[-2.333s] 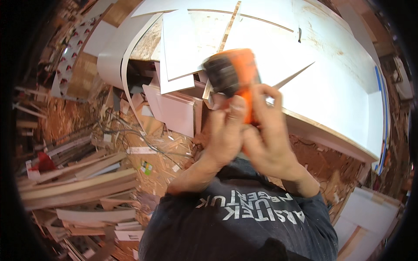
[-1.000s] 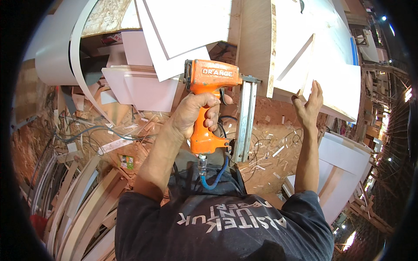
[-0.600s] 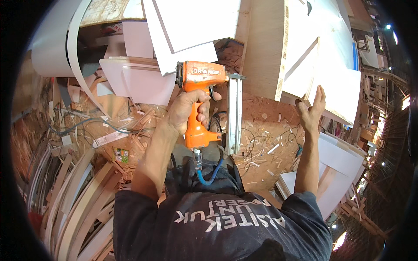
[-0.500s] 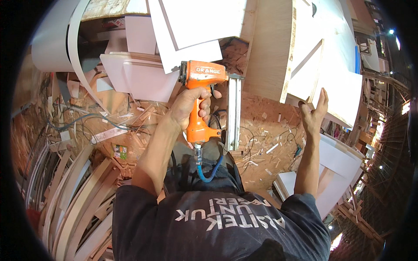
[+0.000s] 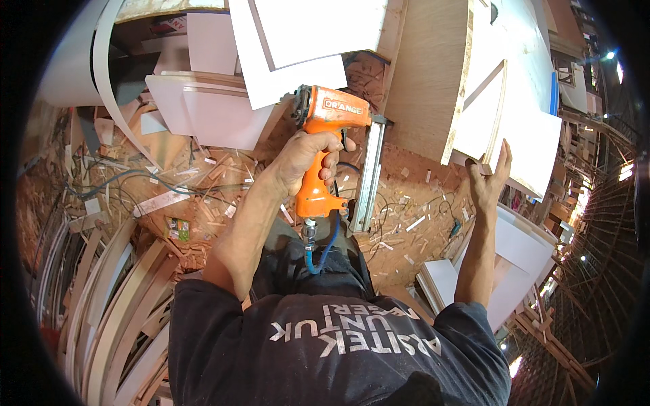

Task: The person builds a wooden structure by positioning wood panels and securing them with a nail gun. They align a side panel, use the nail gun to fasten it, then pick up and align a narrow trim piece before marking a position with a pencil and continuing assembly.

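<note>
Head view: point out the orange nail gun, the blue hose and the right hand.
Orange nail gun [image 5: 314, 184]: head view, lower handle.
Blue hose [image 5: 314, 271]: head view, bottom of its bend.
Right hand [image 5: 488, 184]: head view, middle of the hand.

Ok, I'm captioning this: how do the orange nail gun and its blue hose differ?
The nail gun is bulky and orange; the hose is slender and blue. The left hand grips the nail gun; the hose bends below its handle. Both meet at a silver fitting.
</note>
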`<move>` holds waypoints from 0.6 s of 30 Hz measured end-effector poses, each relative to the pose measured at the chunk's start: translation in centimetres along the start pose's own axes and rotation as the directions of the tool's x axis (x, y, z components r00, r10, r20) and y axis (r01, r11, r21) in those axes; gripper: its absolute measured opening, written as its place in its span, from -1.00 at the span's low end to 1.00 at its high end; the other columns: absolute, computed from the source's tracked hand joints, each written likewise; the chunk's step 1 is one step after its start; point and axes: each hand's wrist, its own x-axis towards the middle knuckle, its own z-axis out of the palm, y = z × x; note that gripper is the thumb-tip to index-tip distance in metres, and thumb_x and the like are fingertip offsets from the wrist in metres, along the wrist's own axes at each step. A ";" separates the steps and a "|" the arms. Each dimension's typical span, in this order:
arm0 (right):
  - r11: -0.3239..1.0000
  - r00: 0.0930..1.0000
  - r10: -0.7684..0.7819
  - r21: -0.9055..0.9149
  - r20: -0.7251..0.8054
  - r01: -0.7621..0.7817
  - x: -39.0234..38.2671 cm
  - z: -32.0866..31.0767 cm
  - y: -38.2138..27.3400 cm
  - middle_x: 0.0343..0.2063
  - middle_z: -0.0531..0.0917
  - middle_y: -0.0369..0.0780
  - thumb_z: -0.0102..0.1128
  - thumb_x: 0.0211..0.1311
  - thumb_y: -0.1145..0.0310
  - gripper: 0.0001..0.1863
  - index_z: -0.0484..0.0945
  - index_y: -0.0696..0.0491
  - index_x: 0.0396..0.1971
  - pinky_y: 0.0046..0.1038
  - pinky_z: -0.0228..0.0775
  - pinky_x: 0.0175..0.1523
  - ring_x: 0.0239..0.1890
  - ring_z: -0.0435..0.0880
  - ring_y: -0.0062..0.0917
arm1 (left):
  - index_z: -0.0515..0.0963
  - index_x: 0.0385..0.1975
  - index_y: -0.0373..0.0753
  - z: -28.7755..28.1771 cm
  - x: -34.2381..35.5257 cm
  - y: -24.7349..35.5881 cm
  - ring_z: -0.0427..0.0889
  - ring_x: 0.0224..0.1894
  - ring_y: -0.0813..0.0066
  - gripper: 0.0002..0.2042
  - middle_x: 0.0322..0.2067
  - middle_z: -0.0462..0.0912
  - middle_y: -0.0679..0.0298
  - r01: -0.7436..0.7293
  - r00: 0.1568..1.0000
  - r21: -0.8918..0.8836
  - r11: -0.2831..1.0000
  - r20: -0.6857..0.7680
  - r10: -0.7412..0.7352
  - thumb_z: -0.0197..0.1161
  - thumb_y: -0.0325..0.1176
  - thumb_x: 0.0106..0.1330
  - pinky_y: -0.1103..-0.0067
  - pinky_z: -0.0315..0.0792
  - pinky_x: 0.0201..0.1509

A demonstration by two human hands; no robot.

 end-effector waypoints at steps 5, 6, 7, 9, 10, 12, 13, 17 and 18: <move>1.000 1.000 -0.001 0.016 -0.001 0.001 0.1 0.1 -0.2 0.35 0.26 0.18 0.39 -0.03 0.28 -0.06 0.21 0.27 0.39 0.02 0.05 0.46 0.40 0.23 0.09 | 0.53 -0.06 -0.41 -0.6 0.2 -0.1 0.39 -0.70 0.61 -0.68 -0.66 0.43 0.41 0.024 1.000 -0.028 0.999 -0.008 -0.025 0.15 -0.38 0.25 0.56 0.43 -0.54; 1.000 1.000 -0.002 0.020 -0.001 0.002 0.1 0.1 -0.2 0.35 0.26 0.18 0.38 -0.03 0.29 -0.06 0.21 0.27 0.39 0.02 0.05 0.46 0.40 0.23 0.08 | 0.53 -0.06 -0.42 -0.8 0.3 -0.1 0.39 -0.70 0.61 -0.68 -0.66 0.43 0.41 0.029 1.000 -0.033 0.999 -0.006 -0.030 0.15 -0.38 0.25 0.55 0.43 -0.54; 1.000 1.000 -0.002 0.024 -0.002 0.002 0.2 0.1 -0.3 0.35 0.26 0.18 0.38 -0.03 0.29 -0.06 0.20 0.27 0.39 0.03 0.05 0.46 0.40 0.23 0.08 | 0.53 -0.06 -0.41 -0.8 0.2 0.0 0.39 -0.70 0.61 -0.69 -0.66 0.43 0.41 0.030 0.999 -0.029 0.999 -0.012 -0.030 0.15 -0.38 0.25 0.55 0.43 -0.54; 1.000 1.000 0.003 0.015 -0.019 -0.003 0.1 0.1 -0.5 0.35 0.27 0.13 0.34 -0.02 0.35 -0.11 0.24 0.22 0.40 -0.01 0.10 0.47 0.41 0.25 0.03 | 0.53 -0.07 -0.41 -0.7 0.3 0.2 0.39 -0.70 0.61 -0.69 -0.67 0.42 0.42 0.036 0.999 -0.019 0.999 -0.018 -0.037 0.15 -0.38 0.25 0.55 0.43 -0.53; 1.000 1.000 0.008 0.011 -0.030 -0.008 0.0 0.1 -0.6 0.35 0.27 0.10 0.32 -0.01 0.38 -0.13 0.26 0.20 0.40 -0.03 0.12 0.47 0.41 0.27 0.00 | 0.53 -0.07 -0.40 -0.6 0.3 0.3 0.39 -0.70 0.61 -0.69 -0.67 0.42 0.41 0.036 0.999 -0.012 0.999 -0.030 -0.037 0.14 -0.36 0.25 0.54 0.43 -0.54; 1.000 0.999 0.030 -0.003 -0.019 -0.030 -0.1 -0.1 -0.3 0.36 0.26 0.10 0.32 -0.01 0.37 -0.12 0.25 0.20 0.40 -0.02 0.12 0.47 0.41 0.26 0.02 | 0.54 -0.08 -0.40 0.0 0.5 0.5 0.39 -0.70 0.61 -0.69 -0.67 0.42 0.41 0.041 0.998 0.014 0.999 -0.045 -0.041 0.13 -0.34 0.26 0.53 0.43 -0.54; 0.999 0.999 0.045 -0.010 -0.017 -0.045 -0.2 -0.2 -0.1 0.37 0.26 0.11 0.32 -0.01 0.37 -0.12 0.24 0.20 0.41 -0.02 0.12 0.47 0.41 0.26 0.03 | 0.53 -0.06 -0.40 0.2 0.4 0.4 0.39 -0.71 0.61 -0.67 -0.68 0.40 0.42 0.033 0.998 0.016 0.999 -0.053 -0.032 0.12 -0.33 0.25 0.54 0.43 -0.56; 1.000 0.999 0.001 -0.031 -0.035 -0.002 0.5 -0.2 -0.3 0.37 0.24 0.18 0.34 -0.06 0.34 -0.08 0.22 0.26 0.38 0.02 0.06 0.46 0.40 0.22 0.08 | 0.53 -0.03 -0.41 -0.3 0.7 0.3 0.38 -0.72 0.61 -0.63 -0.70 0.37 0.44 0.013 0.999 0.069 0.998 -0.052 -0.009 0.11 -0.30 0.24 0.53 0.41 -0.59; 0.999 0.999 0.001 -0.036 -0.039 -0.002 0.5 -0.1 -0.6 0.37 0.24 0.17 0.34 -0.06 0.33 -0.08 0.23 0.26 0.38 0.02 0.06 0.46 0.40 0.22 0.07 | 0.53 -0.03 -0.41 -0.2 0.5 0.2 0.38 -0.72 0.60 -0.62 -0.70 0.37 0.43 0.020 0.997 0.058 0.998 -0.076 -0.015 0.11 -0.30 0.23 0.52 0.41 -0.58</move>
